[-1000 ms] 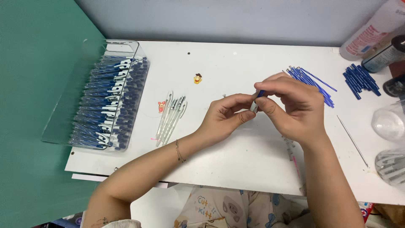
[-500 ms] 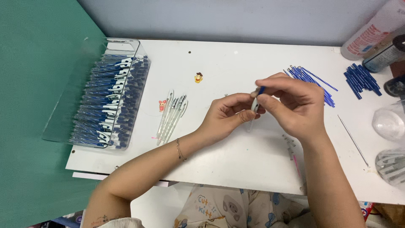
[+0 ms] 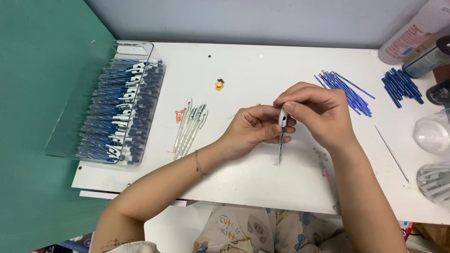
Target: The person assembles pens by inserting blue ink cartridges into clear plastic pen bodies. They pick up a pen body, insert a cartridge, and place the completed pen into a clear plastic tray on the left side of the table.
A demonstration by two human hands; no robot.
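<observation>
Both my hands meet over the middle of the white table (image 3: 243,178). My left hand (image 3: 253,129) and my right hand (image 3: 318,112) together hold a slim clear pen with blue ink (image 3: 281,136), upright with its tip pointing down toward the table. The right hand's fingertips pinch the pen's white top end; the left hand's fingers grip it just below. A small group of clear pen barrels (image 3: 190,126) lies left of my left hand. Blue refills (image 3: 347,89) lie fanned out beyond my right hand.
A clear tray full of finished blue pens (image 3: 119,112) stands at the table's left edge. More blue pieces (image 3: 401,86), bottles (image 3: 412,33) and clear cups (image 3: 433,136) crowd the right side. A thin metal rod (image 3: 391,147) and a tiny figurine (image 3: 219,85) lie on the table.
The pen was held short and nearly level between both hands; now it stands vertical with its length showing below the fingers. The hands have barely shifted.
</observation>
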